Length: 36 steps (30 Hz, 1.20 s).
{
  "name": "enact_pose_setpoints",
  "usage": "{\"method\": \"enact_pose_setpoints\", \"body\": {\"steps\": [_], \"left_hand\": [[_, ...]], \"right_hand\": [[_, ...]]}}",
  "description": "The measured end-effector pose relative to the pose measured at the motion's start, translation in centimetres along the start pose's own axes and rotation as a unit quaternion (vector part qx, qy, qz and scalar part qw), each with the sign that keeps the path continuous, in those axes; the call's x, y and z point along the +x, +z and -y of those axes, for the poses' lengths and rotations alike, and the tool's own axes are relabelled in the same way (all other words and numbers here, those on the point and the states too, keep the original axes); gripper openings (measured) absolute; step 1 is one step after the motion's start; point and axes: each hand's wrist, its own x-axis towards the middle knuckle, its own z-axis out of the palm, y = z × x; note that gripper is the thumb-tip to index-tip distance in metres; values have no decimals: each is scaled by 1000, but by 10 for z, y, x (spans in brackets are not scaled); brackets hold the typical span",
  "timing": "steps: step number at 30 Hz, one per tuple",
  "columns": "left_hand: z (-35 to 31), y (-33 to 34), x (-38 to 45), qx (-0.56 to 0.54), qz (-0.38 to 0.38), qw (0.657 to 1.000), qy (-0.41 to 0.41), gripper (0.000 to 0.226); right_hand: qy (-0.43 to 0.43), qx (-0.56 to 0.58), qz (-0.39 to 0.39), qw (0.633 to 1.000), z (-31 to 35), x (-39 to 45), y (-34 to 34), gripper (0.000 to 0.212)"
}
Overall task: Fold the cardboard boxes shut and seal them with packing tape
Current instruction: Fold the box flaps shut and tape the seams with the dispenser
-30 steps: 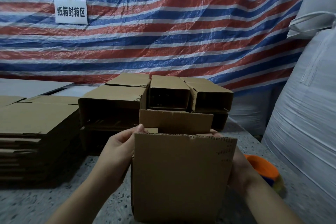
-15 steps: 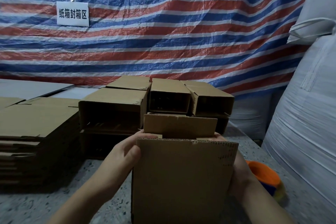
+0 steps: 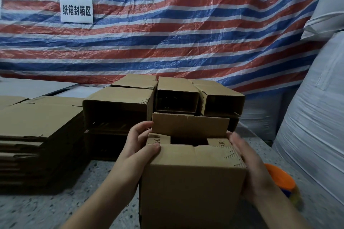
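Both hands steady the box [image 3: 191,182] while its flaps fold in: left hand [image 3: 141,147] gripping the corner, right hand [image 3: 247,163], a bit blurry, seemingly flat against the side.

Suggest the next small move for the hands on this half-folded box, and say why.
Probably fold the far flap down over the gap. It stands upright while the near flap and both side flaps lie folded. The left hand and right hand hold the box at its sides.
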Motion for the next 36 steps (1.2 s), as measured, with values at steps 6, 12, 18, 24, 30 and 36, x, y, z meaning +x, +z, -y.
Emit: {"method": "enact_pose_setpoints", "body": {"steps": [6,12,18,24,30,36], "left_hand": [[0,2,1,-15,17,999,23,67],[-6,-3,7,4,43,999,0,70],[-9,-7,10,40,83,996,-3,63],[-4,-9,7,17,81,997,-6,51],[3,-7,4,-10,18,999,-33,19],[1,-7,3,6,4,999,-35,18]], "right_hand": [[-18,-55,21,998,11,0,1,38],[-39,-60,25,997,11,3,2,41],[-40,-54,22,998,11,5,1,51],[-40,-24,19,999,8,3,-2,57],[-37,0,-47,998,1,1,1,10],[-33,-18,-64,997,1,1,4,10]]}}
